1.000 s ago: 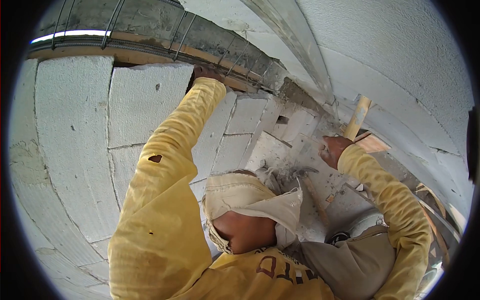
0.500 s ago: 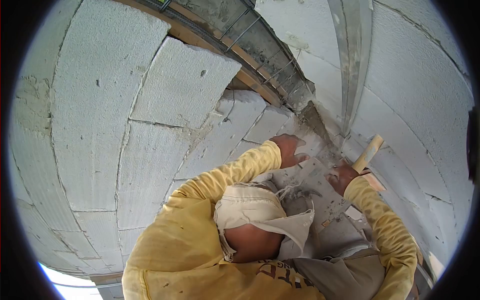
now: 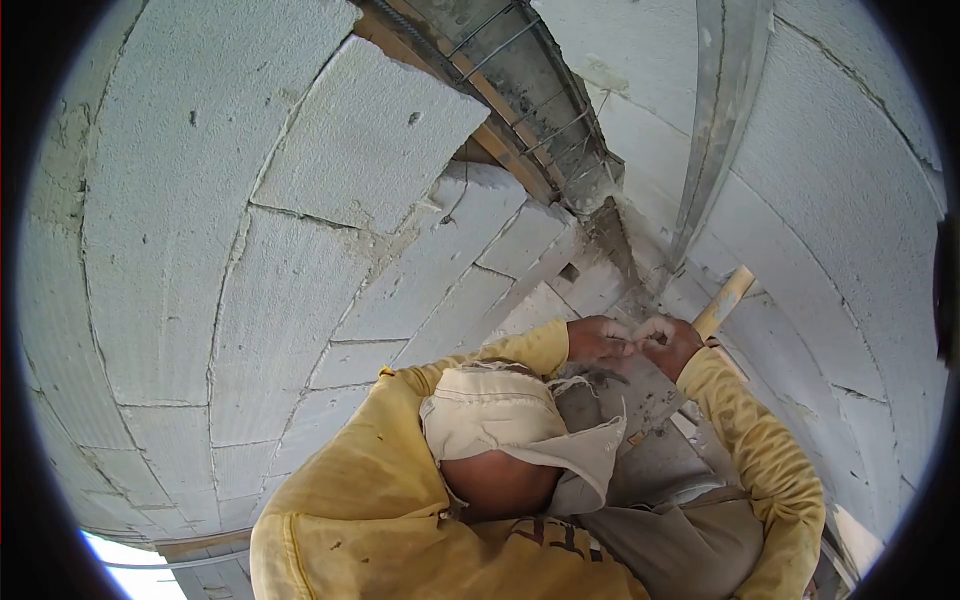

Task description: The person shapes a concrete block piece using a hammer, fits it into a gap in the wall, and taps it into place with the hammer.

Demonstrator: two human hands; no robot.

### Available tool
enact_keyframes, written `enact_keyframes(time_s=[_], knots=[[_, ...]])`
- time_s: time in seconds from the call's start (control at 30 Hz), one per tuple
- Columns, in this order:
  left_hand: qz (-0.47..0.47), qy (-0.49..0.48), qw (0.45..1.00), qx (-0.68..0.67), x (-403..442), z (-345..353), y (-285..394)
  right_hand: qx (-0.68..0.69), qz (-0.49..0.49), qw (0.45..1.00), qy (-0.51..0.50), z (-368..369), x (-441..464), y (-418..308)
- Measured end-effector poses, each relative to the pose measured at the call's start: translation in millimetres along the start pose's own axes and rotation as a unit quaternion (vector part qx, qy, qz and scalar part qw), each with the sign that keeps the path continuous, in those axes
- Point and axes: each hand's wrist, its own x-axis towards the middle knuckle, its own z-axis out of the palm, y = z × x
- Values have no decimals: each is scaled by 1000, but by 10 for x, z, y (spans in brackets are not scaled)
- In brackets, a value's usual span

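My left hand [image 3: 598, 338] and my right hand [image 3: 670, 345] meet near the middle, knuckles up. The fingers of both are bent and pinched together at the tips; anything small between them I cannot make out. Yellow sleeves cover both arms. Just below the hands lies a dusty grey surface [image 3: 655, 398] with crumbs on it. A dark curved thing [image 3: 606, 378] shows partly there, its kind unclear. Beside my right hand, a wooden stick [image 3: 727, 300] slants upward. Frayed cream cloth [image 3: 495, 405], with bare skin below it, covers part of the view under my left hand.
White block walls rise on the left [image 3: 300, 275] and right [image 3: 830, 170], meeting in a corner. Steel rebar [image 3: 515, 42] and timber boards [image 3: 525, 170] run along a gap above. A grey strip [image 3: 712, 120] stands against the right wall. A pale strip [image 3: 688, 425] lies near my right forearm.
Both hands have come together from apart; the left moved down and the right inward. Their fingers have closed. The view has shifted slightly.
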Motion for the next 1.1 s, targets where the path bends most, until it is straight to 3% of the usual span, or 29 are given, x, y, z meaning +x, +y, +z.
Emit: enact_keyframes(time_s=[0.03,0.13,0.2,0.27,0.47,0.7,0.83,0.9,1.03,1.1], knots=[[-2,18,999,-49,-35,49,34,-18,12,1000,12,2,-13,45],[-12,1,999,50,31,-84,-91,-29,45,998,-35,-8,-8,148],[-42,14,999,27,24,-109,-156,-40,72,996,-29,-9,-80,172],[-20,60,998,14,-10,-147,-114,-156,140,977,-46,-140,-169,-90],[-23,262,961,-91,-82,-206,-156,-276,259,921,-88,-254,-182,50],[-38,311,942,-118,-84,-325,-297,-262,269,922,-97,-346,-214,271],[-34,302,946,-116,-101,-330,-336,-297,199,934,23,-282,-248,881],[-24,287,948,-136,-116,-343,-368,-303,257,915,-73,-407,-238,925],[-34,313,945,-86,-62,-541,-493,-327,308,886,-111,-654,-556,544],[-47,316,941,-115,-73,-431,-407,-361,276,887,-77,-554,-505,944]])
